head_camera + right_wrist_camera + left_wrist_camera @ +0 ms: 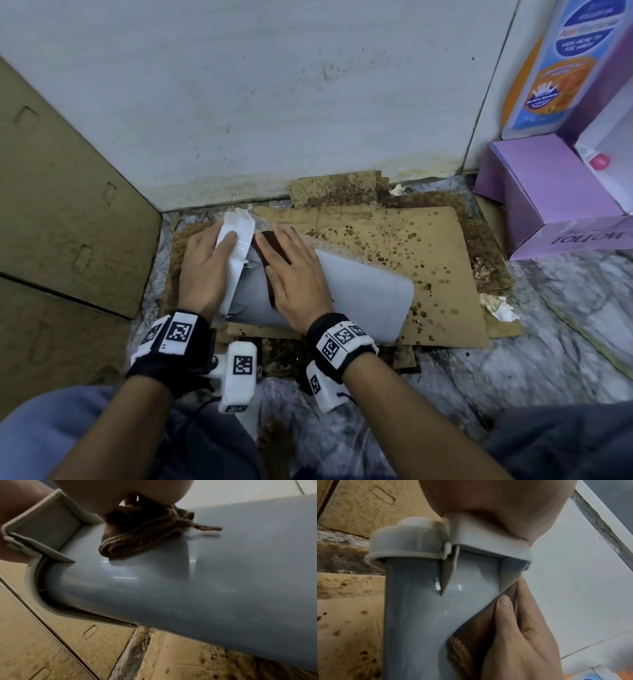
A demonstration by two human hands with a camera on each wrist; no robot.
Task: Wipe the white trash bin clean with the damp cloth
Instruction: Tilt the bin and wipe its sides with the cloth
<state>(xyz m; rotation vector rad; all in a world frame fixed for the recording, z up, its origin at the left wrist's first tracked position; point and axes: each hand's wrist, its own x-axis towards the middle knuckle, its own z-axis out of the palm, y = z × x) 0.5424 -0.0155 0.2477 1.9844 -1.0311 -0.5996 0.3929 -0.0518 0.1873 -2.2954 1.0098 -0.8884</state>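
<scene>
The white trash bin [363, 291] lies on its side on stained cardboard, its lid end to the left. My left hand [209, 260] rests flat over the lid [236, 246], fingers straight. My right hand [291, 270] lies flat on the bin's body just right of the lid and presses a folded brown cloth [270, 246] against it. In the left wrist view the cloth [476, 639] sits between the bin [419, 615] and my right hand's fingers [522, 615]. In the right wrist view the folded cloth [142, 538] lies on the bin [223, 574] under my palm.
Stained cardboard sheet [411, 240] covers the marble floor [548, 342]. A white wall [274, 102] stands behind, a brown cardboard box [61, 212] at the left, purple boxes [548, 195] and a printed carton [561, 61] at the right. Crumpled paper scraps [496, 305] lie near the cardboard's right edge.
</scene>
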